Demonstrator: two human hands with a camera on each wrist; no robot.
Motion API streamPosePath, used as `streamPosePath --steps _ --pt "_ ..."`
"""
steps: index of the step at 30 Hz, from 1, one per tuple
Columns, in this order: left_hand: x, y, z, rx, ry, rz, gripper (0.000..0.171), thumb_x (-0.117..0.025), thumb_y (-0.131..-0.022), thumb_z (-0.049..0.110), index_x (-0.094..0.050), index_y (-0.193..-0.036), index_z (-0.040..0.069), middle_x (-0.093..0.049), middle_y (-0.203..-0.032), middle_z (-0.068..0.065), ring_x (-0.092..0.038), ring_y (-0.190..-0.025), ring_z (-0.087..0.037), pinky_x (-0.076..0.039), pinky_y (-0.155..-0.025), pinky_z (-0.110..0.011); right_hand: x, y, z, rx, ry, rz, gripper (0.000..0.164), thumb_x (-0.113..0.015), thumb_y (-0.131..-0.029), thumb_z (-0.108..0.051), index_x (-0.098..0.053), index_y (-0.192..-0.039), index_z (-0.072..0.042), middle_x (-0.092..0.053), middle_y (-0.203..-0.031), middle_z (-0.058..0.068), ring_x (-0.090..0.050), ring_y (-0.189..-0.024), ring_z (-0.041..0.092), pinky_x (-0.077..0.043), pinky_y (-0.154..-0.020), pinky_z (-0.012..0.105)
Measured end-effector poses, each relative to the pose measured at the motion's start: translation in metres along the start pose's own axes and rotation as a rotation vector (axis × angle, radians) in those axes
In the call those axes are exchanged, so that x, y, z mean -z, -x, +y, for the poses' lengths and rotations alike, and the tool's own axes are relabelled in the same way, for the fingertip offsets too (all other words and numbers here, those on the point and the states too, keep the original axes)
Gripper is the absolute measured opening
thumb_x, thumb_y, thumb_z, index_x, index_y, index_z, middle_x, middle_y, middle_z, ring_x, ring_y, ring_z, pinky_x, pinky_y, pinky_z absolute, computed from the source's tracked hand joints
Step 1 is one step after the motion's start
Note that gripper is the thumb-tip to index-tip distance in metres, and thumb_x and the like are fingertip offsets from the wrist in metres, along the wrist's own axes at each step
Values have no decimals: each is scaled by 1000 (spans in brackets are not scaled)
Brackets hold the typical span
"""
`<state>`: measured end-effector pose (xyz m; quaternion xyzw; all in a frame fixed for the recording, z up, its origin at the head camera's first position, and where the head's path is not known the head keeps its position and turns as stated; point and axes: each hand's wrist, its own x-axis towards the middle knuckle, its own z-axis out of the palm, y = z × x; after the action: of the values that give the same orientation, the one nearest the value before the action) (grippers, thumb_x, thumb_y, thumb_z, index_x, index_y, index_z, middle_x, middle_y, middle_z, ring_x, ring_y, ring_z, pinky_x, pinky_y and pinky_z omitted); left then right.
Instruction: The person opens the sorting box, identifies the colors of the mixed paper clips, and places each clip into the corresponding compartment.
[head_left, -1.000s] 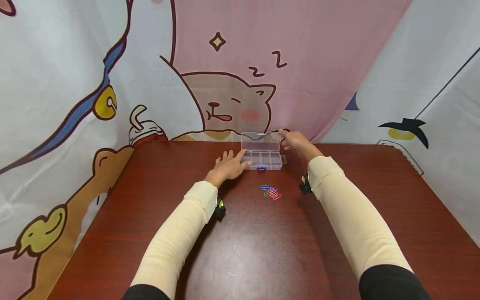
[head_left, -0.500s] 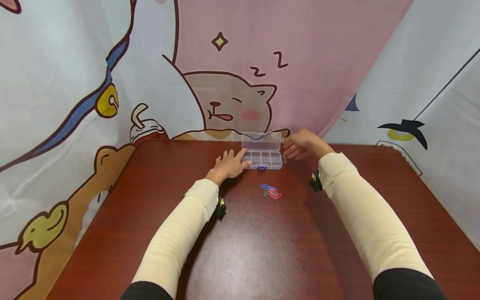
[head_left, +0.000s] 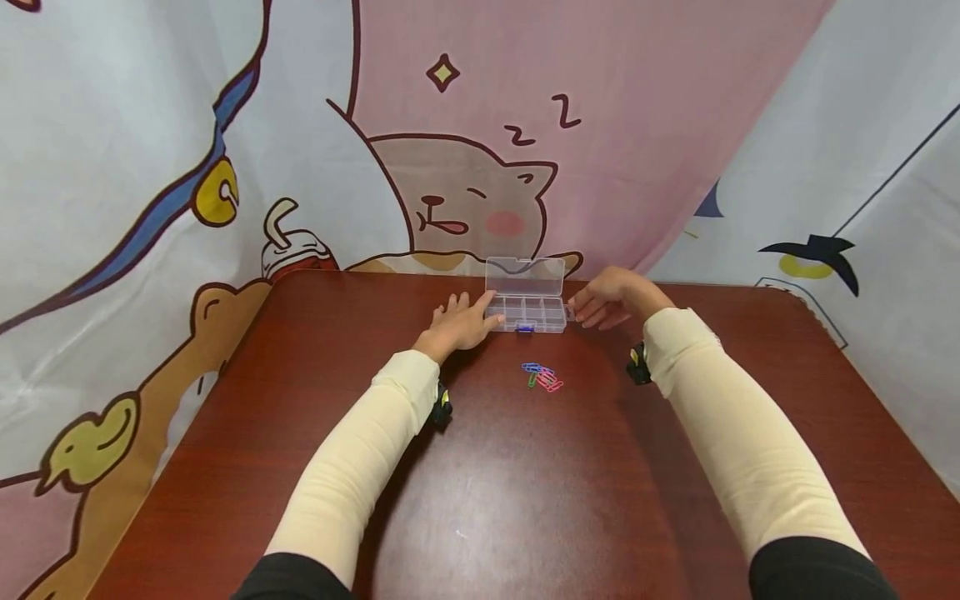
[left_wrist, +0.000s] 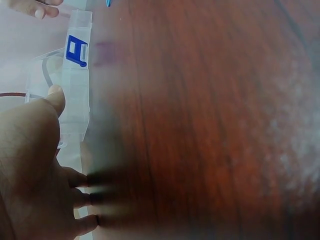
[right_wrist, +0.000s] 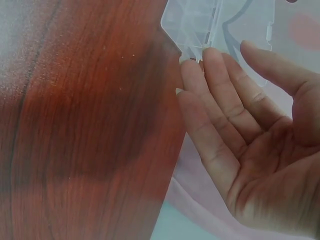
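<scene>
A clear plastic compartment box (head_left: 534,315) stands at the table's far edge, its transparent lid (head_left: 525,279) raised and leaning back. A blue latch (left_wrist: 76,51) is on its front wall. My left hand (head_left: 456,325) is spread at the box's left end, thumb on the front corner and index finger near the hinge; the other fingers rest on the table. My right hand (head_left: 613,296) is at the right end, its fingers extended and fingertips right at the small hanging tab. In the right wrist view its palm shows, holding nothing. Several blue, green and pink paper clips (head_left: 546,377) lie in front of the box.
The brown wooden table (head_left: 480,467) reaches back to a cartoon-printed cloth (head_left: 637,125) hanging close behind the box. A dark wrist camera (head_left: 441,407) is strapped under the left wrist, another wrist camera (head_left: 639,363) under the right.
My right hand has moved from beside the lid's upper right corner down to the tab at the box's right end. The left hand stays where it was. The lid still stands up.
</scene>
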<state>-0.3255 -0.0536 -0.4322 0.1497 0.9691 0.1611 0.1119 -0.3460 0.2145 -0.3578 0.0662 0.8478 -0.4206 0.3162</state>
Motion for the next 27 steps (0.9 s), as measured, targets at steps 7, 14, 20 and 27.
streamPosePath --steps 7,14,20,27 --pt "0 -1 -1 4 8 -16 64 -27 -91 61 -7 -146 35 -8 -149 -18 -3 -134 -36 -8 -102 -56 -8 -5 3 3 47 -18 38 -63 -85 -19 -59 -113 7 -66 -94 17 -64 -87 29 -47 -77 45" --pt "-1 -2 -1 2 12 -16 64 -27 -91 60 -7 -146 35 -8 -149 -18 -2 -134 -36 -7 -102 -55 -18 -7 7 -11 90 -51 34 -63 -85 -18 -62 -108 7 -67 -92 15 -64 -86 28 -49 -74 44" --pt "0 0 -2 -12 17 -7 64 -27 -91 60 -7 -146 34 -9 -148 -19 -3 -134 -37 -7 -102 -55 -30 -3 7 -2 184 -73 35 -67 -82 -24 -66 -102 4 -67 -93 14 -64 -87 27 -50 -73 41" --pt "1 -1 -2 -21 2 -9 64 -25 -91 60 -5 -146 33 -9 -148 -20 -3 -134 -37 -7 -102 -56 -42 -2 7 -4 250 -134 35 -69 -80 -26 -67 -101 2 -67 -94 14 -64 -86 27 -50 -71 40"
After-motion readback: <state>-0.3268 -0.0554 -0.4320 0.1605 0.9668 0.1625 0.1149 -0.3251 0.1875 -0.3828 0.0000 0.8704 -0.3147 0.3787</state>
